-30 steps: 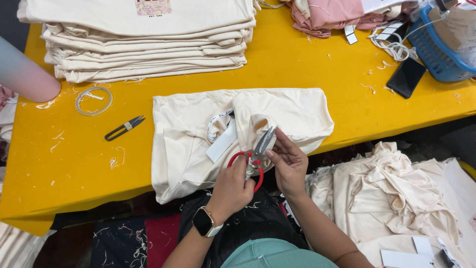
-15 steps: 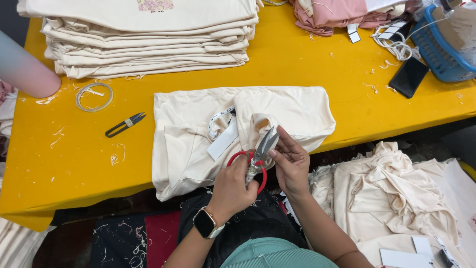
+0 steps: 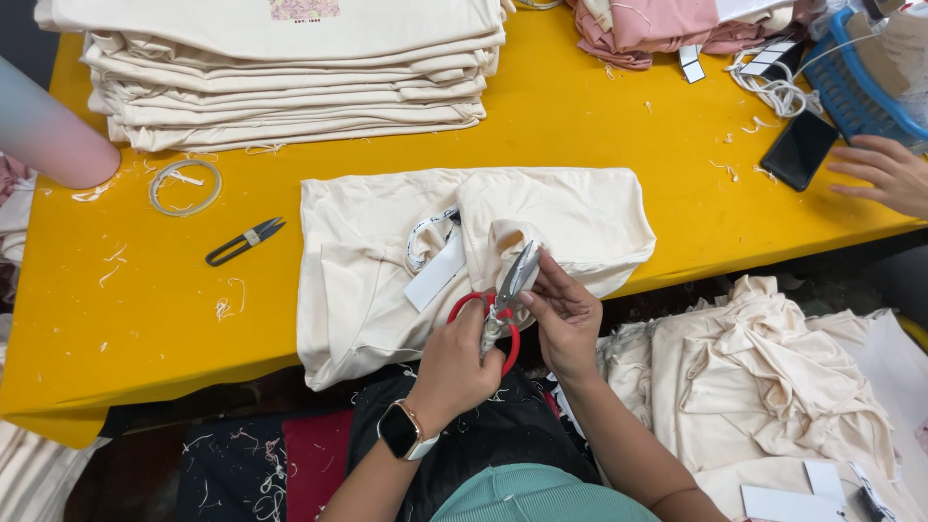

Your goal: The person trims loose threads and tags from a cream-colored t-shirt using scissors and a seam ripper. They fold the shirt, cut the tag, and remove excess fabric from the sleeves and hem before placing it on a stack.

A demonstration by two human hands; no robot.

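Down near the front edge of the yellow tabletop [image 3: 599,106], the left hand [image 3: 454,362] grips a pair of red-handled scissors [image 3: 498,304], fingers closed through and around the loops, blades pointing up and away. The right hand [image 3: 565,314] sits just beside it, fingers pinched on a fold of the cream garment [image 3: 387,280] close to the blades; whether the blades are touching the cloth I cannot tell. That garment lies spread on the tabletop with a white tag [image 3: 435,280] resting at its neckline. A smartwatch [image 3: 404,432] shows on the left wrist. To the left lie small black thread snips [image 3: 244,242] and a clear tape ring [image 3: 184,187], well apart from the hands. A stack of folded cream garments [image 3: 290,77] sits at the far side. Another person's hand [image 3: 884,174] rests at the right edge near a dark phone [image 3: 799,150].
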